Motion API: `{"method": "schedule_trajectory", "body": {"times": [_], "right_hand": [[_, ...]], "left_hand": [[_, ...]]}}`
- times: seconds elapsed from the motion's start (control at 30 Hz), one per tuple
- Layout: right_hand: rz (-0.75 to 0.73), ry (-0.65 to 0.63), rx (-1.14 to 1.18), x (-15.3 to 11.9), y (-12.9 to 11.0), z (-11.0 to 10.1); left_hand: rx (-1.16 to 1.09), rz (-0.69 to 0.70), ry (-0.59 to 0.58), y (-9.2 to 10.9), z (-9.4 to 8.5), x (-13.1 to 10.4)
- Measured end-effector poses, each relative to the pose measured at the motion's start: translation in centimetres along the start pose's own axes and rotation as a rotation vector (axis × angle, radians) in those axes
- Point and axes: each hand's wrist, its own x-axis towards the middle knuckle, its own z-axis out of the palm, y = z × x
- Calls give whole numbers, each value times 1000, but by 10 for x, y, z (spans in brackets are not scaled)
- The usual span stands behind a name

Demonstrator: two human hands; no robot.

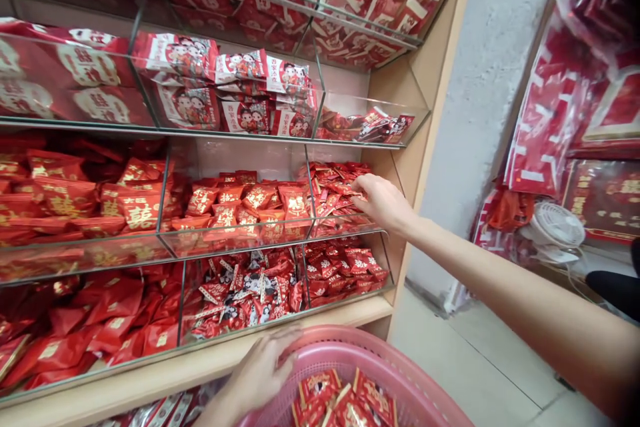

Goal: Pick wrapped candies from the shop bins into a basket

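Note:
My right hand [385,202] reaches over the glass front of a compartment at the right end of the shelf. Its fingers are bent and apart, with the fingertips at a pile of small red packets [333,190]; nothing shows in its grip. Low in the view, my left hand [257,373] grips the rim of a pink plastic basket [410,373], thumb on the inner side, slightly blurred. Red packets with gold print [345,400] lie in the basket, which stands against the wooden front edge of the shelf.
Glass dividers split the wooden shelf unit [430,80] into compartments of red wrapped sweets [250,203]. Red-and-white packs [245,90] fill the row above. At right are a grey wall [480,80], hanging red goods [545,93], a white fan [557,223] and a tiled floor [480,360].

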Motion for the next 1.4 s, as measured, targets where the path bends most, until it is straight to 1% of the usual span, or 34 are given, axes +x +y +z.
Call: {"method": "schedule_trajectory", "body": {"times": [0.07,0.17,0.23,0.3,0.37,0.43,0.5,0.53,0.57,0.63,0.7,0.8,0.87,0.93,1.03,1.1,1.23,1.33,1.4], "right_hand": [[-36,-42,-108,6,1,5],[-103,-56,-209,12,-2,8],[-120,-31,-220,14,-2,9],[-103,24,-179,16,1,8],[-61,117,-72,14,6,5],[-4,229,119,3,11,-2],[57,286,377,-18,11,-12],[94,276,508,-33,10,-16],[138,237,630,-50,8,-20],[259,114,821,-89,1,-23],[400,-25,964,-128,-5,-18],[546,-211,1150,-172,-15,2],[589,-304,1248,-190,-22,20],[600,-379,1323,-200,-31,36],[582,-465,1421,-209,-41,54],[581,-497,1459,-215,-45,62],[585,-524,1453,-227,-43,68],[569,-520,1432,-231,-41,70],[551,-502,1462,-229,-41,70]], "left_hand": [[4,2,1,-1,0,0],[26,1,2,-1,-1,1],[38,3,1,-1,-1,1],[47,3,12,-1,-1,0],[53,-3,29,-2,0,-1],[51,-3,48,-3,1,-2],[39,11,67,-3,1,0],[30,21,77,-3,1,0],[21,29,85,-2,1,1],[6,42,92,1,-2,2],[-6,64,99,5,-6,3],[-48,130,120,17,-16,3],[-113,146,128,30,-22,5],[-246,119,150,46,-25,9],[-527,9,91,68,-21,20],[-678,-42,48,77,-15,28],[-766,-98,53,80,-2,35],[-798,-115,5,77,5,33],[-799,-116,-12,77,8,31]]}}
